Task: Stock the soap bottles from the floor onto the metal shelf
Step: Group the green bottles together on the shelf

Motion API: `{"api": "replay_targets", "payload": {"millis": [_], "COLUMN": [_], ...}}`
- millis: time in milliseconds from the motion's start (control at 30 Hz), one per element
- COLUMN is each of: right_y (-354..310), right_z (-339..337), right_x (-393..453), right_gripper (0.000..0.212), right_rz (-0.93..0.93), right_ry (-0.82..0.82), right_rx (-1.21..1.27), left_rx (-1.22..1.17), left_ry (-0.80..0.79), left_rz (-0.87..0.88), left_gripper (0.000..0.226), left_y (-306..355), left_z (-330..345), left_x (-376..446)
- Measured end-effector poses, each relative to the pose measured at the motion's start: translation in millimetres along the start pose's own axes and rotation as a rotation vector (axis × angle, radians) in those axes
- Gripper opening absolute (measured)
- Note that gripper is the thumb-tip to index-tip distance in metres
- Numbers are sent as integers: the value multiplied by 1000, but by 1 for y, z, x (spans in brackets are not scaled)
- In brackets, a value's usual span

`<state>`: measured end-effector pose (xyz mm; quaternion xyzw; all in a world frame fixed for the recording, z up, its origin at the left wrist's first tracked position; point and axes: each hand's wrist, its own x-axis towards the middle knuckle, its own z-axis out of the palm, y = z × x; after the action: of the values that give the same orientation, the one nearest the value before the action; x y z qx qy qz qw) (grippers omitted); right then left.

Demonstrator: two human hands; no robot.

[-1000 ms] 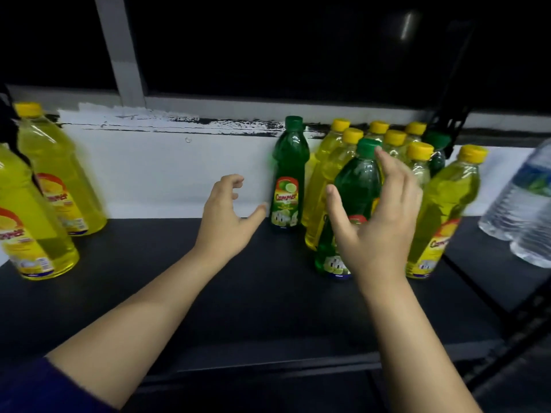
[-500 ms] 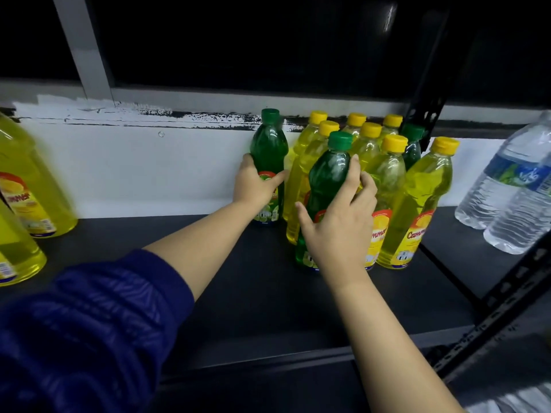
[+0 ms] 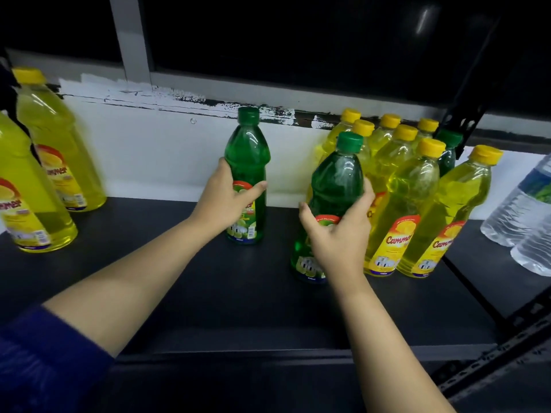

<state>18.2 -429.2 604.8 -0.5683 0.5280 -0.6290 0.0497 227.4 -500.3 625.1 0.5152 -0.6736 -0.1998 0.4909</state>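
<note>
I see both hands on green bottles on the shelf (image 3: 179,281). Left hand (image 3: 225,201) grips the far green bottle (image 3: 247,162) at label height, thumb across the front, fingers wrapped round the left side. That bottle stands upright on the dark shelf, near the white back wall (image 3: 149,156), well apart from the other bottles.

Right hand (image 3: 337,234) grips the near green bottle (image 3: 337,186) around the middle, thumb on its left side, fingers curled round the right. This one tilts, cap leaning right and away, base toward me. I cannot tell if its base touches the shelf. It sits just beside the yellow cluster (image 3: 411,189), touching or nearly so.

The yellow cluster is packed tight at the right, yellow caps, red and yellow labels, about seven bottles. A third green bottle (image 3: 448,153) stands at the far right of it, mostly hidden. Nearest-right yellow bottle (image 3: 456,210) stands at the cluster's edge.

Far left: two large yellow bottles (image 3: 44,162), upright, blurred, one nearer than the other.

Far right edge: clear water bottles (image 3: 524,213), partly cut off, beyond a black perforated upright (image 3: 465,126).

Blue sleeve (image 3: 44,362) on the left arm, lower left. Grey frame post (image 3: 128,37) above the wall, dark behind it.
</note>
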Motion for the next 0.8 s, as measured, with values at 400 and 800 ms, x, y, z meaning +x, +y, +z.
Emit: {"api": "replay_targets", "payload": {"millis": [400, 800], "right_y": [-34, -70], "right_z": [91, 185], "right_x": [-18, -21], "right_gripper": [64, 64], "right_rz": [44, 22], "right_ry": [-123, -290], "right_rx": [213, 317], "left_rx": [150, 292], "left_ry": [359, 507], "left_rz": [-93, -163], "left_gripper": [58, 99], "left_y": [-41, -91], "left_z": [-116, -119], "left_x": [-63, -70]}}
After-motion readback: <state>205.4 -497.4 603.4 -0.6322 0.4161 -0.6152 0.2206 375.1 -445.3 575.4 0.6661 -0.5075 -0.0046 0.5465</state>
